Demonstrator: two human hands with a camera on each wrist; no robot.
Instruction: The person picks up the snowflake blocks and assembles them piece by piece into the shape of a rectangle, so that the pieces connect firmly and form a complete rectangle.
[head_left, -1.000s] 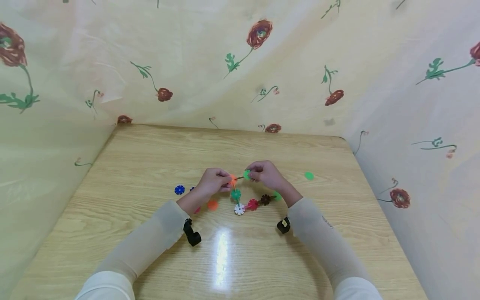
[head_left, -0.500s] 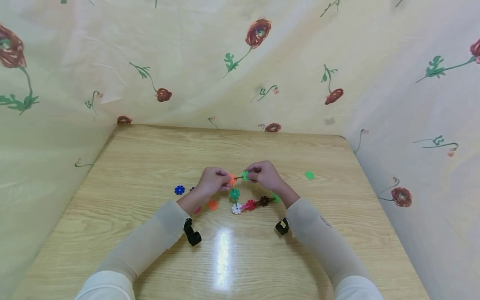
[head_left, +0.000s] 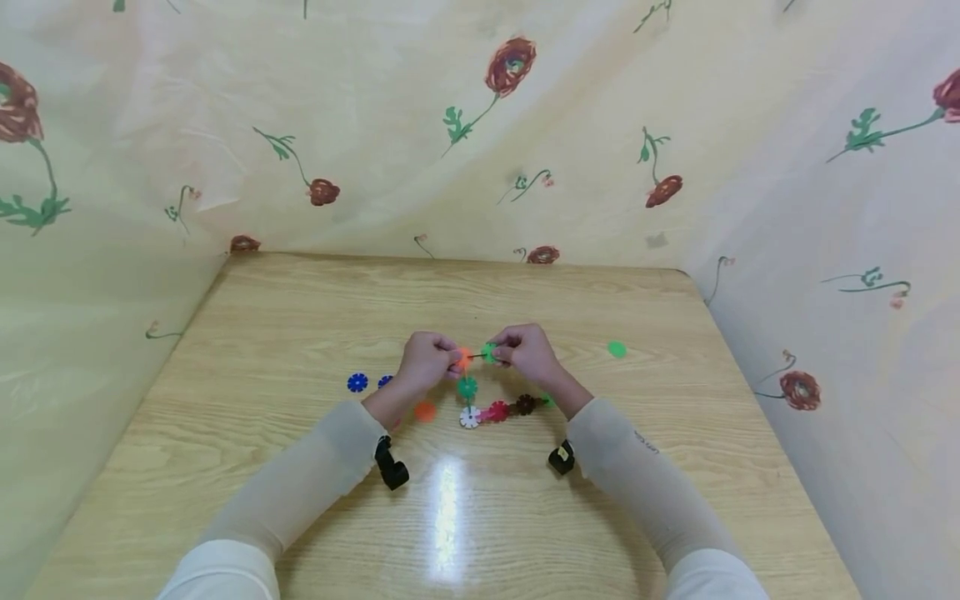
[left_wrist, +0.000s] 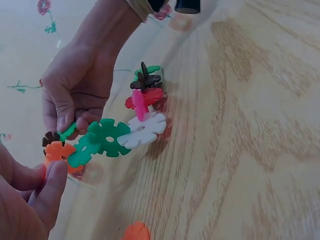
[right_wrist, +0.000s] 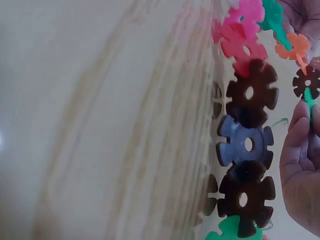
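Note:
A chain of notched plastic discs hangs between my hands and trails onto the table. My left hand (head_left: pixel 426 360) pinches an orange disc (left_wrist: pixel 56 149). My right hand (head_left: pixel 534 354) pinches a light green disc (head_left: pixel 488 353) by its edge. Between these two sits a dark brown disc (right_wrist: pixel 300 80), slotted to both, partly hidden in the left wrist view. From the orange disc the chain runs down through green discs (left_wrist: pixel 110 131) to a white disc (head_left: pixel 470 419), then pink and red discs (head_left: pixel 498 411). Several dark discs (right_wrist: pixel 260 95) follow, then a green one (right_wrist: pixel 225 230).
Two blue discs (head_left: pixel 357 382) lie left of the left hand, one partly covered by it. A loose orange disc (head_left: pixel 425 411) lies below that hand. One light green disc (head_left: pixel 617 349) lies to the right. Flowered cloth (head_left: pixel 420 125) surrounds the wooden table (head_left: pixel 315 300).
My right hand has shifted slightly left, bringing the light green disc a little closer to the orange one. The trailing chain has slid slightly left. My left hand has barely moved.

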